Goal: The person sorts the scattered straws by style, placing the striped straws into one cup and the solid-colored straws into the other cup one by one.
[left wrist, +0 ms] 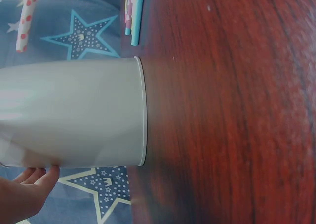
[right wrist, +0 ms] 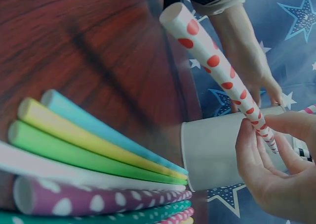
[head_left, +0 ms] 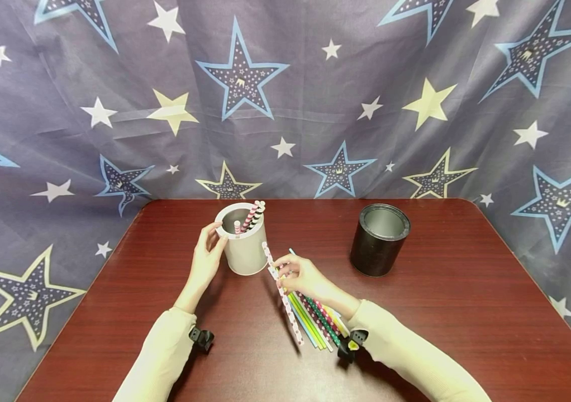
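Observation:
A white cup stands on the dark red table with several dotted and striped straws in it. My left hand curls around the cup's left side, fingers at its rim. My right hand pinches a white straw with red dots, lifted and slanting beside the cup. Under that hand a bundle of coloured straws lies flat on the table.
An empty black cup stands to the right of the white one. A star-patterned blue cloth hangs behind and around the table. Small black wrist cameras sit on both cream sleeves.

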Motion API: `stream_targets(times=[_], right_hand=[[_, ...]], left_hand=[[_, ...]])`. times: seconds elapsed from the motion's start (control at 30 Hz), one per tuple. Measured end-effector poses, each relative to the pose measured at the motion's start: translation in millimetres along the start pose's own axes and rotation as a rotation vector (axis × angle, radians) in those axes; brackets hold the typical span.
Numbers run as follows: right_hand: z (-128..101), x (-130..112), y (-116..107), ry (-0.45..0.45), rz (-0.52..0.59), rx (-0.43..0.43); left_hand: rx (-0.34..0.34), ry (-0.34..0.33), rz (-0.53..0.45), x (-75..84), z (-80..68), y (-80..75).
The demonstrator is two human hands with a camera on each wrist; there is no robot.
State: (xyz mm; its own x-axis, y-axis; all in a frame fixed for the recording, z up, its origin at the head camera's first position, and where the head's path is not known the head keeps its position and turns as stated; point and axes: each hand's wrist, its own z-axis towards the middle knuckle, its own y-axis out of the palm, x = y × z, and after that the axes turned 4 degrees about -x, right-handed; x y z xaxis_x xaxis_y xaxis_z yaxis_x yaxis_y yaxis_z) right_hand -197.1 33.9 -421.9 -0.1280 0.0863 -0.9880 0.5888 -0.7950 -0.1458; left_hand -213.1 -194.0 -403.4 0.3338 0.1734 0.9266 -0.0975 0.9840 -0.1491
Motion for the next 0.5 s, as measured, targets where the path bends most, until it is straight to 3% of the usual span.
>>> stream_targets(times=[0.5], right_hand=[[2.9, -22.3, -8.3, -0.062, 0.129, 0.116]], left_hand=[[-0.002, 0.022, -0.004, 0.5, -0.1, 0.2]])
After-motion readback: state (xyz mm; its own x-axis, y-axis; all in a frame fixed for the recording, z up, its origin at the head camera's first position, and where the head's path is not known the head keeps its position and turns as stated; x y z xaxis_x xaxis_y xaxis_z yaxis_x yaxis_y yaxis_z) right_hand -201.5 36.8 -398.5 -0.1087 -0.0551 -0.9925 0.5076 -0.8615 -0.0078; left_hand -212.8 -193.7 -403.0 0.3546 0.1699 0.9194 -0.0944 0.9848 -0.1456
